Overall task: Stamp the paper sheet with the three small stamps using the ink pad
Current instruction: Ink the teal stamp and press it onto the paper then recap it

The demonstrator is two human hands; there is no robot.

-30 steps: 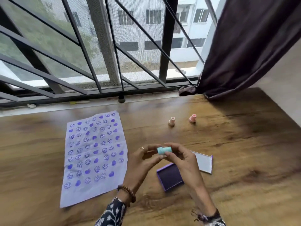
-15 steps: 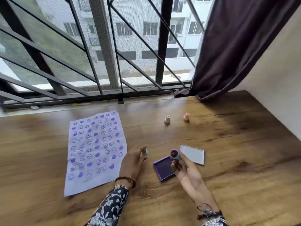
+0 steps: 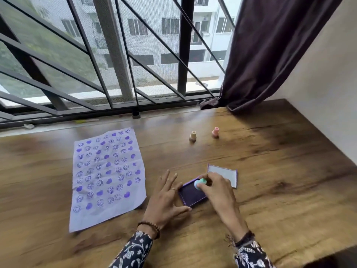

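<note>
A light purple paper sheet [image 3: 108, 178] covered with purple smiley and heart prints lies on the left of the wooden table. My right hand [image 3: 216, 190] grips a small teal stamp [image 3: 199, 183] and holds it down on the open purple ink pad [image 3: 191, 195]. My left hand [image 3: 166, 200] rests flat on the table with fingers spread, touching the pad's left edge. Two more small stamps stand upright farther back: a beige stamp [image 3: 192, 136] and a pink stamp [image 3: 215, 132].
The ink pad's lid [image 3: 224, 174] lies open just behind my right hand. A barred window runs along the table's [image 3: 280, 171] far edge, with a dark curtain [image 3: 270, 55] at the back right and a wall on the right.
My right hand turned the teal stamp face down and lowered it onto the ink pad. My left hand let go, opened, and settled flat beside the pad.
</note>
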